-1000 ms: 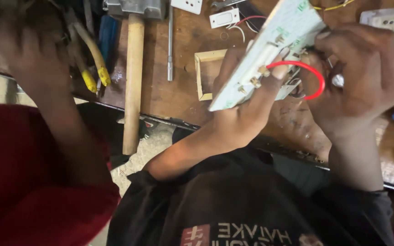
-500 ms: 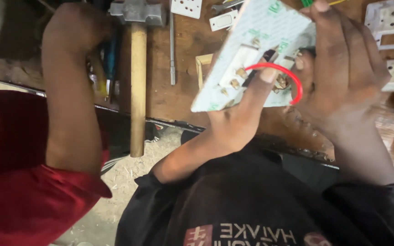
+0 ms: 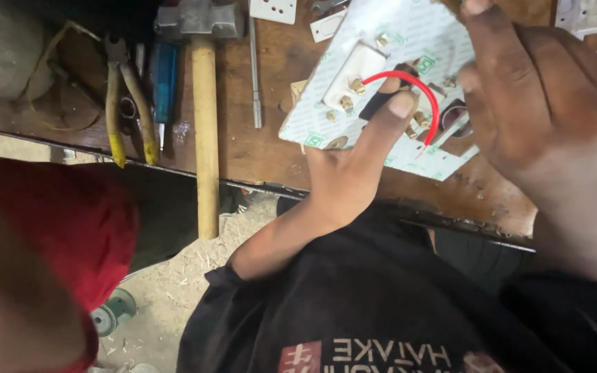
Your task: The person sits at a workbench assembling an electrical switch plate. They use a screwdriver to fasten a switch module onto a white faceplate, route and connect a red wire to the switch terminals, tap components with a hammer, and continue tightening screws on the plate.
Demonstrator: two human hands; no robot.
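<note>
My left hand (image 3: 343, 173) holds up a white switch plate (image 3: 409, 34), back side toward me, with its index finger pressed among the brass terminals. A red wire (image 3: 428, 93) loops between two terminals just above that fingertip. My right hand (image 3: 547, 117) wraps over the plate's right edge and hides that part of it. Both hands are above the front edge of a worn wooden bench (image 3: 257, 145).
A hammer (image 3: 205, 124) lies on the bench with its handle past the edge. Yellow-handled pliers (image 3: 122, 110), a blue screwdriver (image 3: 164, 83) and a thin metal rod (image 3: 255, 69) lie nearby. White socket plates (image 3: 595, 14) sit top right. Another person's red sleeve (image 3: 57, 228) fills the lower left.
The other person's arm has left the tools and dropped to the lower left. The plate and my hands appear closer and larger, the right hand covering more of the plate.
</note>
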